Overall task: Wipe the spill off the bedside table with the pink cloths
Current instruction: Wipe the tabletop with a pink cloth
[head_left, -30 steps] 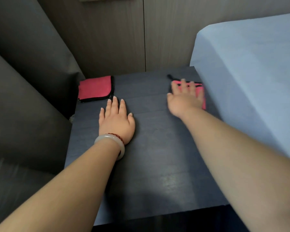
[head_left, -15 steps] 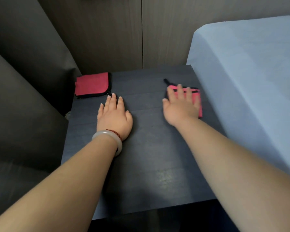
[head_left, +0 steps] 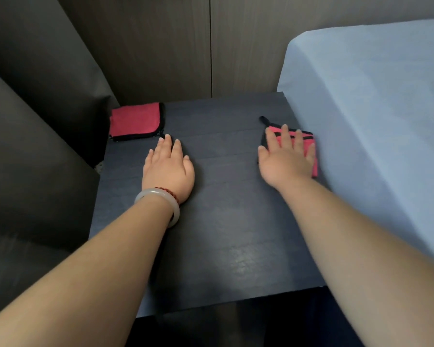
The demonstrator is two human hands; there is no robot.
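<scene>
- Pink cloth [head_left: 276, 132], black-edged, lies at 2 o'clock on the bedside table [head_left: 223, 221], close to the edge that meets the bed [head_left: 373, 108]. A second cloth [head_left: 135, 120] sits folded at the 11 o'clock corner, untouched.
- The right hand [head_left: 285, 161] presses flat on the nearer cloth with its fingers straight and spread, curled round nothing.
- The left hand [head_left: 168, 169], with a pale bangle [head_left: 158, 199] at the wrist, rests palm-down on bare wood at about 10 o'clock. Its fingers are straight and together, and its fingertips are just short of the second cloth.
- No spill is plainly visible. A dull sheen [head_left: 243, 259] at 6 o'clock may be wetness or only reflected light.
- The step in hand looks like the wiping stroke. To do it well, keep the whole palm's weight on the cloth so it slides without bunching, and sweep from 2 o'clock towards 6 in overlapping passes.
- Steer clear of the bed-side edge, where the cloth could slip off or smear the sheet.
- The left hand should probably reach to 11 o'clock and bring the second cloth into play.
</scene>
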